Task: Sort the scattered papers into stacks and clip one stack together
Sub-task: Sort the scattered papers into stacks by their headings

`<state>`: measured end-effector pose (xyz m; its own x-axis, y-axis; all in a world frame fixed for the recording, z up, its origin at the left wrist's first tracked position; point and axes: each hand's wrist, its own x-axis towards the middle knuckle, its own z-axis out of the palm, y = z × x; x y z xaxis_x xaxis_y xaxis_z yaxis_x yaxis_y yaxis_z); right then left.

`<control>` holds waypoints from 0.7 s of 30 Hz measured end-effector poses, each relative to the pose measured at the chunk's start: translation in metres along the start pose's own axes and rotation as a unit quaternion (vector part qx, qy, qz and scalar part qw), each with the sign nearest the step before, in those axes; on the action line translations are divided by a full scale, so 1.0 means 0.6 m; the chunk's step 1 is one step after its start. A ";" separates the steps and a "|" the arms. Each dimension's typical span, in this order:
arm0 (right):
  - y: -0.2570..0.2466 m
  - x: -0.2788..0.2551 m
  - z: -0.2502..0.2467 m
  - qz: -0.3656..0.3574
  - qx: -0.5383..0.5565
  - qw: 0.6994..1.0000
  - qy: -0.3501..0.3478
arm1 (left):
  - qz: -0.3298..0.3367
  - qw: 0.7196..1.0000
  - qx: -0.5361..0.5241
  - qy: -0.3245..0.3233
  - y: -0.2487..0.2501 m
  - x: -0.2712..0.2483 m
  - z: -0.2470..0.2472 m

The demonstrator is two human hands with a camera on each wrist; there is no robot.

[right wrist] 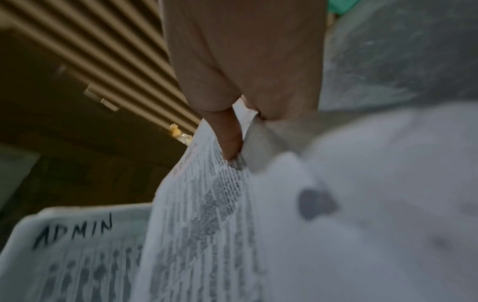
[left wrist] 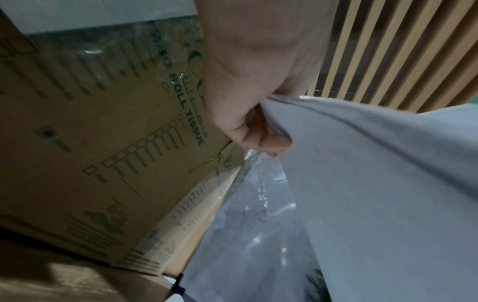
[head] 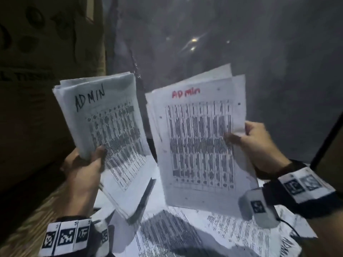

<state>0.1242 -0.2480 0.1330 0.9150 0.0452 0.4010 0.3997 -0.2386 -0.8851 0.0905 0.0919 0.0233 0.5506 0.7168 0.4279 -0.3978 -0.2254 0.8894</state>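
Observation:
My left hand (head: pixel 89 164) grips a stack of printed sheets (head: pixel 104 127) by its lower left edge; its top page reads ADMIN in black. The same stack's blank back (left wrist: pixel 375 183) fills the left wrist view, pinched by my left hand (left wrist: pixel 258 130). My right hand (head: pixel 248 138) pinches a second stack (head: pixel 196 138) at its right edge, headed ADMIN in red. Both stacks are held upright, side by side, above the table. In the right wrist view the right hand (right wrist: pixel 232 139) holds its stack (right wrist: pixel 207 214), with the black-lettered stack (right wrist: pixel 77 245) to the left.
More printed papers (head: pixel 194 232) lie scattered on the wooden table (head: pixel 27 219) beneath the hands. A large cardboard box (head: pixel 37 89) printed ROLL TISSUE stands close on the left, also the cardboard box (left wrist: pixel 90 143). A clear plastic sheet (head: pixel 222 43) hangs behind.

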 end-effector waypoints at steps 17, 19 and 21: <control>0.088 -0.078 0.033 0.163 0.144 0.975 0.034 | -0.082 0.953 -0.028 -0.289 0.085 -0.135 0.070; 0.077 -0.080 0.040 0.090 0.128 0.985 0.074 | -0.030 0.954 -0.067 -0.292 0.111 -0.145 0.078; 0.060 -0.082 0.041 0.018 0.109 0.988 0.108 | 0.049 0.959 -0.029 -0.278 0.125 -0.139 0.089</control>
<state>0.0947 -0.2347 0.0757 0.9050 -0.1728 0.3887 0.3912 -0.0205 -0.9201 0.0539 -0.0200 0.0629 0.8088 0.2281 0.5421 -0.4979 -0.2251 0.8375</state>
